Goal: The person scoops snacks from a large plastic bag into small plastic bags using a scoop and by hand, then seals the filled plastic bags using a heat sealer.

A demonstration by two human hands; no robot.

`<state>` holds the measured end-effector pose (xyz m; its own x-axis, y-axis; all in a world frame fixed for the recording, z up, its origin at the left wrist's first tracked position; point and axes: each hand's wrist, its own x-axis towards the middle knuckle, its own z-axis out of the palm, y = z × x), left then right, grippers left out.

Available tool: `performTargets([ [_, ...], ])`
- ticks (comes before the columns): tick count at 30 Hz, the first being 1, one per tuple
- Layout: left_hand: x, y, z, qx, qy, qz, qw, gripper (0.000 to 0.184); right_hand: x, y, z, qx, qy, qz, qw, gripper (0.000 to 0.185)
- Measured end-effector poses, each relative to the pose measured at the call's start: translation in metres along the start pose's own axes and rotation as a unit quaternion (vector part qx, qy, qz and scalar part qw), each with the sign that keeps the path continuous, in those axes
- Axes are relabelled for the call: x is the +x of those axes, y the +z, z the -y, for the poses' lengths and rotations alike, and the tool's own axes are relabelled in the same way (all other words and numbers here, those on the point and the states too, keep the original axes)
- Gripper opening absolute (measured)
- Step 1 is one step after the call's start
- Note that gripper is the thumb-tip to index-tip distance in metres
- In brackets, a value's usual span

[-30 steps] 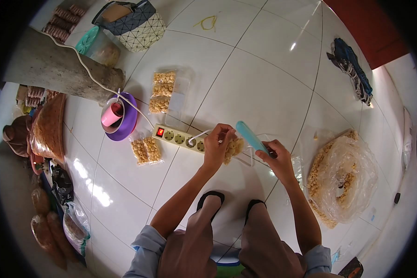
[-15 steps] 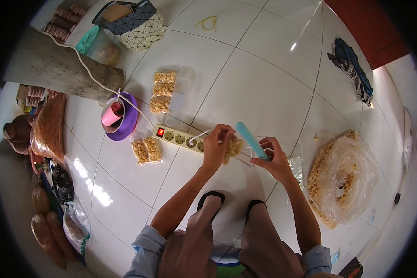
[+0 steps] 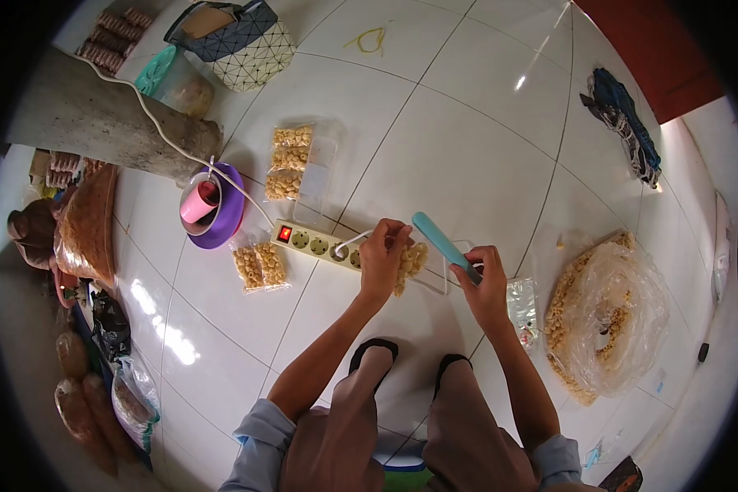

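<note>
Head view: left hand (image 3: 383,256) pinches one end of a snack packet (image 3: 412,262), thumb and fingertips together; right hand (image 3: 485,283) closes round the lower end of a turquoise tool (image 3: 443,240), whose far end stands just beside the left fingertips. Work in hand appears to be readying the packet's end and the tool; bringing them together would call for a flat edge and clear fingers. Left of the grip, a power strip (image 3: 310,241) and white cord (image 3: 353,240), close to the left hand, could hamper movement; filled packets (image 3: 271,264) lie beyond. Right of the grip rests a large bag (image 3: 631,328).
</note>
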<state>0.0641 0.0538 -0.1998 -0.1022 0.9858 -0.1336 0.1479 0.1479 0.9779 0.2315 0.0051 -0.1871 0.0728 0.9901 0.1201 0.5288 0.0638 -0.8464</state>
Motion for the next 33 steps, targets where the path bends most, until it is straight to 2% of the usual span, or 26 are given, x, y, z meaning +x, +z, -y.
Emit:
performTargets([
  [6, 0.002, 0.001, -0.002, 0.021, -0.01, 0.003, 1.0, 0.014, -0.003, 0.006, -0.002, -0.005, -0.023, -0.022, 0.999, 0.026],
  [24, 0.003, 0.0, 0.005, 0.054, -0.014, 0.024, 0.998, 0.016, -0.011, 0.013, -0.02, 0.011, 0.014, -0.022, 1.0, 0.025],
  [27, 0.003, -0.003, 0.011, 0.066, -0.017, 0.02, 0.997, 0.016, -0.009, 0.013, -0.026, 0.003, -0.004, -0.05, 0.999, 0.025],
  [30, 0.003, -0.004, 0.011, 0.069, -0.022, 0.022, 0.997, 0.016, -0.003, 0.006, -0.013, 0.054, 0.044, -0.029, 0.997, 0.024],
  [32, 0.003, -0.006, 0.012, 0.058, -0.017, 0.02, 0.998, 0.016, 0.005, -0.004, 0.0, -0.137, -0.077, -0.07, 0.985, 0.023],
  [33, 0.003, -0.005, 0.014, 0.075, -0.017, 0.018, 0.997, 0.017, 0.005, -0.004, -0.002, -0.137, -0.077, -0.07, 0.985, 0.023],
])
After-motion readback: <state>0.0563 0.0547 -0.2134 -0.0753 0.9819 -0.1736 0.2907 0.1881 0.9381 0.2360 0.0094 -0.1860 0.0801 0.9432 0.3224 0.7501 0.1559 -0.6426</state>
